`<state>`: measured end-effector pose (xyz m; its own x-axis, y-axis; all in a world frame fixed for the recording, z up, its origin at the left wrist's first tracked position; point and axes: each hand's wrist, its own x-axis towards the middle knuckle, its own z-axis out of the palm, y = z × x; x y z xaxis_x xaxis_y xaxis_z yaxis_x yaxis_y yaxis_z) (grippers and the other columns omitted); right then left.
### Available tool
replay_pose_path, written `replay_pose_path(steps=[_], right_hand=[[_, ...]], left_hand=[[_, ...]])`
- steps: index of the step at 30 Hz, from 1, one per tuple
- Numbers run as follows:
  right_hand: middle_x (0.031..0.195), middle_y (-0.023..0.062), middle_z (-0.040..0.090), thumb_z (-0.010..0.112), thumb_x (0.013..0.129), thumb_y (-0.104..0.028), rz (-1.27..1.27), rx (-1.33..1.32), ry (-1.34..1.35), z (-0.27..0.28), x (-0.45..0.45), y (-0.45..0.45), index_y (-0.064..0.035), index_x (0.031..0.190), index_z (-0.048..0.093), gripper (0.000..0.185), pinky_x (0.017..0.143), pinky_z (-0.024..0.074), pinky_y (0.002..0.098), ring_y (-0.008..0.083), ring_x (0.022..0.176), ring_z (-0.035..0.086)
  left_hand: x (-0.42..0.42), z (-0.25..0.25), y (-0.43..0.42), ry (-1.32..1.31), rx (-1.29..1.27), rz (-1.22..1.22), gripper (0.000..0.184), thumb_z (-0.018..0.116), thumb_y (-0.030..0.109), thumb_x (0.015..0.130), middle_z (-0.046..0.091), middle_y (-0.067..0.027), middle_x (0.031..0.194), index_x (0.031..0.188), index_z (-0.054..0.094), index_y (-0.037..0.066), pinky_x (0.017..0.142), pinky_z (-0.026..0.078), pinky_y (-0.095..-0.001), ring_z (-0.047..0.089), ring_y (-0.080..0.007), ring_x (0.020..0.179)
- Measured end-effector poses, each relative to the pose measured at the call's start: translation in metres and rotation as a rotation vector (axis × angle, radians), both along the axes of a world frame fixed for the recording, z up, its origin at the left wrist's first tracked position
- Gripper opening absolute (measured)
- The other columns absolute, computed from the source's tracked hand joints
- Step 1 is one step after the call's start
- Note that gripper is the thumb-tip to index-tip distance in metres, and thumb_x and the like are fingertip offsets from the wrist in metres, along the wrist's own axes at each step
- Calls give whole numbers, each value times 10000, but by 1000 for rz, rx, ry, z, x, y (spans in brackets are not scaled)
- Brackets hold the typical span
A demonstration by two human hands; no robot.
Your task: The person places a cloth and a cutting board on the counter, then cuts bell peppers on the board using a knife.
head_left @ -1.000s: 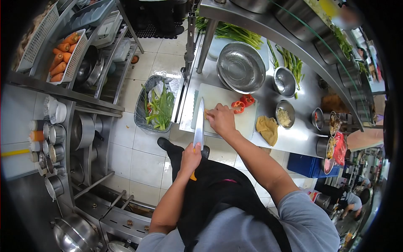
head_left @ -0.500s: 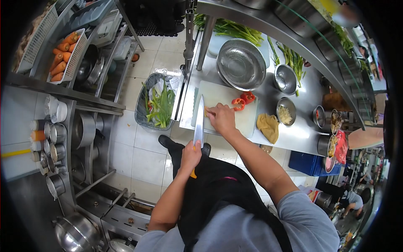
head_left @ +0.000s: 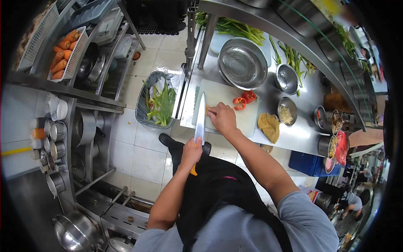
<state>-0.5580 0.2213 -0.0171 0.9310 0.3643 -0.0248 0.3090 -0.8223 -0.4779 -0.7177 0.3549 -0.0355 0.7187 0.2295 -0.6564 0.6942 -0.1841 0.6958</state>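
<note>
My left hand (head_left: 191,154) is wrapped round the yellow handle of a kitchen knife (head_left: 201,122). The blade points away from me over the left part of a white cutting board (head_left: 232,94). On the board, my right hand (head_left: 223,119) has its fingertips pressed on a small yellowish piece of food (head_left: 207,110) right beside the blade; its kind is too small to make out. Two pieces of cut red bell pepper (head_left: 240,103) lie farther right on the board. A folded tan cloth (head_left: 268,127) rests at the board's right edge.
Behind the board stand a large perforated metal bowl (head_left: 242,63) and a smaller bowl (head_left: 287,79). To the right is a bowl of chopped pale food (head_left: 286,113). A lined bin of green trimmings (head_left: 161,105) sits on the floor at left. A metal shelf (head_left: 310,46) overhangs the counter.
The view has shifted very slightly. Both hands, the knife and the small piece stay almost where they were.
</note>
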Motion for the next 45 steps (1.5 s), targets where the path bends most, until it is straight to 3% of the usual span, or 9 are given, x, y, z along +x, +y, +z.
replay_pose_path(steps=[8,16,29,31,35,40,42,44,45], right_hand=[[886,86,677,793,885,-220,12,3,-93,-1,-4,0,-223,1073,852,197,765,533,445,319,809,652],[868,78,672,795,888,-227,18,27,-112,-3,-6,0,-235,1082,849,202,753,547,441,308,802,652],[889,83,702,763,915,-228,16,7,-95,-2,-5,-1,-204,1062,842,169,754,566,432,307,814,680],[894,83,705,758,919,-228,23,8,-112,-3,-3,-2,-200,1055,842,162,752,568,431,308,815,682],[902,85,708,749,921,-218,44,26,-115,1,-5,-3,-193,1051,839,161,753,572,435,313,821,687],[905,86,708,746,913,-202,54,11,-109,-5,-2,-4,-193,1066,833,177,752,574,440,313,822,688],[906,87,709,744,912,-200,49,8,-107,-4,-3,-4,-195,1073,831,183,752,574,440,313,824,687],[910,89,711,738,919,-208,48,63,-110,0,-4,-5,-184,1066,831,175,757,574,445,313,825,687],[910,89,711,738,919,-208,43,61,-105,0,-5,-7,-184,1066,831,175,757,574,445,313,825,687]], left_hand=[[-4,-13,1,-66,141,-40,494,495,422,1090,707,-330,987,1034,663,-39,889,522,-595,679,-539,969],[8,11,3,-21,69,-17,507,499,421,1093,717,-280,879,1016,648,-57,586,569,-494,720,-386,620],[14,9,5,-32,11,-23,517,492,431,1105,663,-216,696,979,629,-52,471,535,-436,663,-312,488],[9,8,6,-93,-15,-23,519,496,460,1112,570,-97,600,945,592,-21,411,489,-364,603,-204,439],[14,6,6,-75,12,-55,515,497,458,1112,577,-98,616,954,601,-21,422,500,-365,607,-205,445],[21,24,7,4,17,-71,509,483,431,1104,689,-250,748,990,641,-39,592,568,-496,715,-389,624],[0,-35,6,-153,145,-85,510,497,449,1103,655,-194,698,996,639,-29,513,541,-439,671,-312,541],[1,-29,4,-306,265,-107,511,511,466,1102,622,-137,647,1001,638,-18,433,514,-382,627,-236,457],[3,-26,2,-183,207,-99,505,500,453,1092,657,-239,871,1028,652,-24,687,499,-503,624,-406,765]])
